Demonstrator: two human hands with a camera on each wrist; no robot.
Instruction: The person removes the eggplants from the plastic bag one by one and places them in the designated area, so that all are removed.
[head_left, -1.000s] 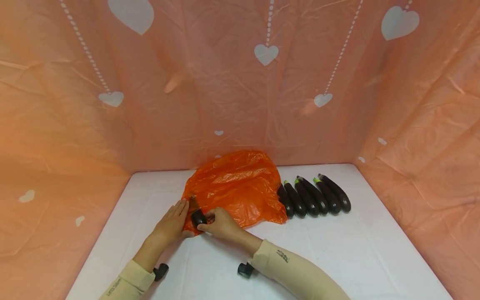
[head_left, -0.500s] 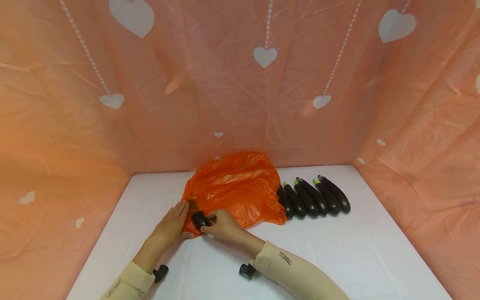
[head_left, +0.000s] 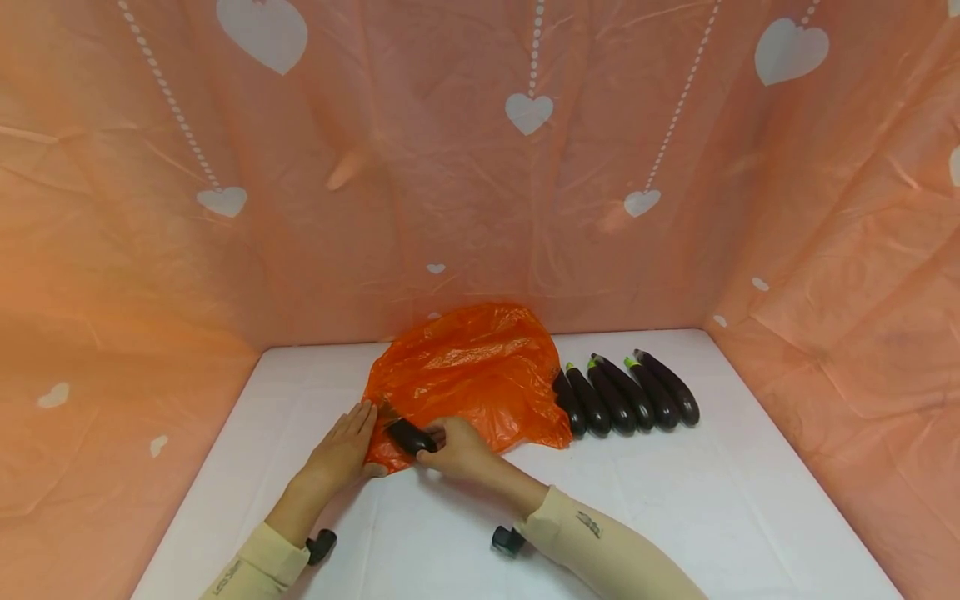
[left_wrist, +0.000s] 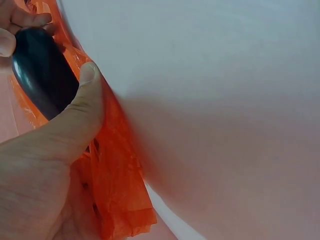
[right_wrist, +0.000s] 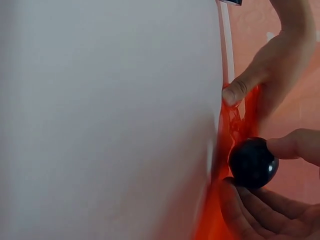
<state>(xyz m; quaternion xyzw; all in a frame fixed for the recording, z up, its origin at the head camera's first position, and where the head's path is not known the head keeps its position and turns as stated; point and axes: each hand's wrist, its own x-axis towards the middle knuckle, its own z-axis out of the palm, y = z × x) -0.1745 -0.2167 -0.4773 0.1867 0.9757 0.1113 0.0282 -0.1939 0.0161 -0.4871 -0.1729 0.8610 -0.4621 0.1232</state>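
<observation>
Right grip (head_left: 457,446), eggplant (head_left: 408,435) farther out of bag (head_left: 472,375).

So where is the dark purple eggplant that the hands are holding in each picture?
Head: the dark purple eggplant lies low and left of centre, at the mouth of the orange plastic bag.
Left wrist: top left, above the thumb.
Right wrist: its round end shows lower right.
Shared landmark: the orange plastic bag.

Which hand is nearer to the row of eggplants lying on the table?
Right. The right hand is left of the row of eggplants, gripping another eggplant at the orange bag; the left hand rests farther left.
</observation>
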